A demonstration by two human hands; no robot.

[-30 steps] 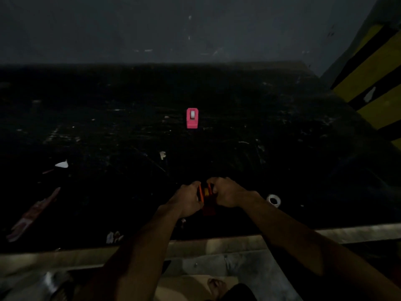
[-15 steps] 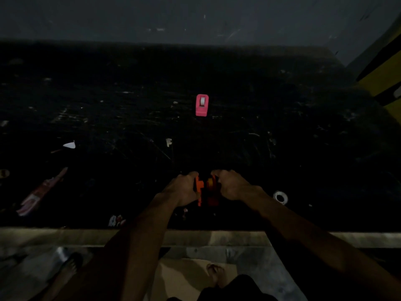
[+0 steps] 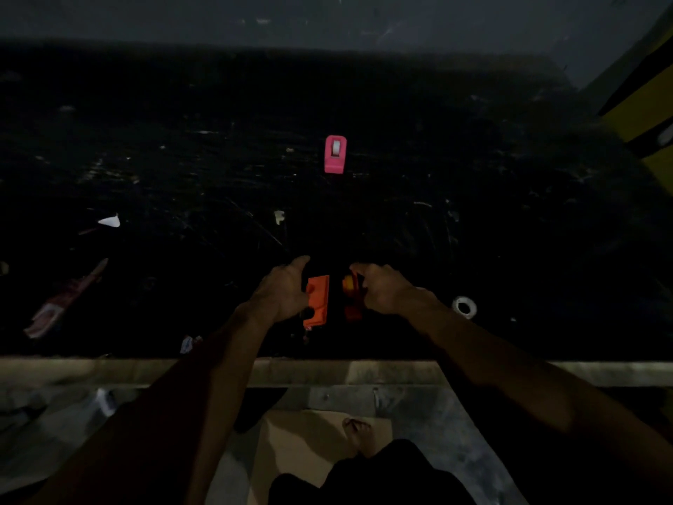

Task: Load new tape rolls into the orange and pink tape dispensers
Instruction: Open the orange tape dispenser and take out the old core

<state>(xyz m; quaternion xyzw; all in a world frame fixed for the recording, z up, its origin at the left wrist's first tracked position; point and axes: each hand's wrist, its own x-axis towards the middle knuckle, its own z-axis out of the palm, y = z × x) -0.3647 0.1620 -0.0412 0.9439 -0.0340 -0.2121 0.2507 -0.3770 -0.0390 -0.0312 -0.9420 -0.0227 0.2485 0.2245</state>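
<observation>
Workshop, dim: scuffed black tabletop, yellow-and-black hazard-striped pillar at its right, bare concrete floor below.

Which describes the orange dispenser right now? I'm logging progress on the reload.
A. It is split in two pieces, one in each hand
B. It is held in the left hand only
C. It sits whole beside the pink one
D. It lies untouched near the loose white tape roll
A: the left hand holds one orange piece and the right hand holds the other orange piece, with a dark gap between them.
</observation>
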